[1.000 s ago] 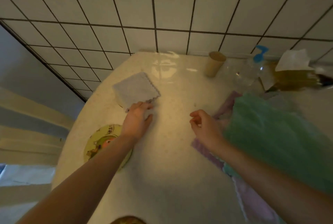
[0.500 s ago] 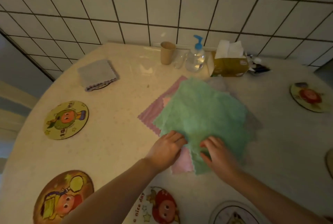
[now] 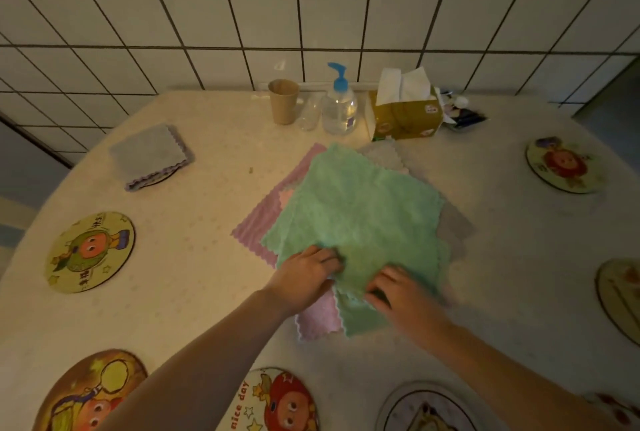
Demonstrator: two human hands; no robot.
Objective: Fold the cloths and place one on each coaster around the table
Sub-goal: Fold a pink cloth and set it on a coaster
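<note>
Table (image 3: 207, 292) unchanged; both hands (image 3: 353, 281) still gripping green cloth (image 3: 360, 212) edge.

Bare forearms, no sleeves visible.

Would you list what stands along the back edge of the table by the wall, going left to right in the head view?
Paper cup → small clear bottle → pump bottle → tissue box → small dark items, too unclear to identify.
</note>
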